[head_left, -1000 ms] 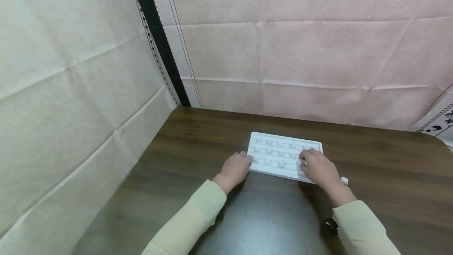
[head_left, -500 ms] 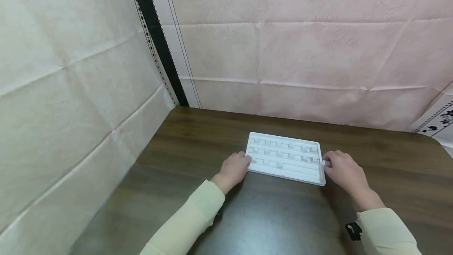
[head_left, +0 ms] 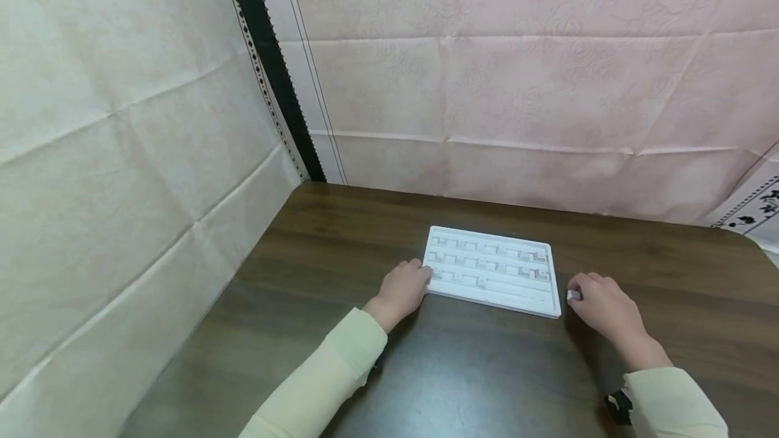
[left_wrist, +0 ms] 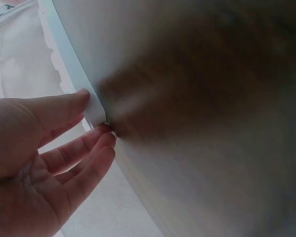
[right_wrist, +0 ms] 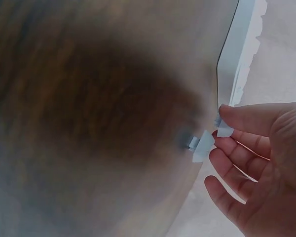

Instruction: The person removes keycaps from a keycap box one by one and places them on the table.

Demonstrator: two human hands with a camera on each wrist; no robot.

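A flat white keyboard-like board (head_left: 487, 276) lies on the brown table, with rows of small pieces and grooves on top. My left hand (head_left: 402, 291) holds its near left corner; in the left wrist view the thumb (left_wrist: 81, 102) lies against the side and fingers curl round the corner. My right hand (head_left: 608, 307) is just off the board's right end. Between its thumb and index finger it pinches a small white cap-like piece (right_wrist: 224, 130) with a short stem. A second white cap-like piece (right_wrist: 203, 147) is at the table beside those fingertips, hidden behind the hand in the head view.
The table (head_left: 475, 370) extends around the board on all sides. Pale cloth sheets (head_left: 517, 86) hang behind it and along the left (head_left: 122, 222), with a dark strip (head_left: 274, 66) in the corner between them.
My right hand has moved from over the board's right part to its right end, then slightly farther right and nearer, with the small white piece. My left hand stays on the corner.
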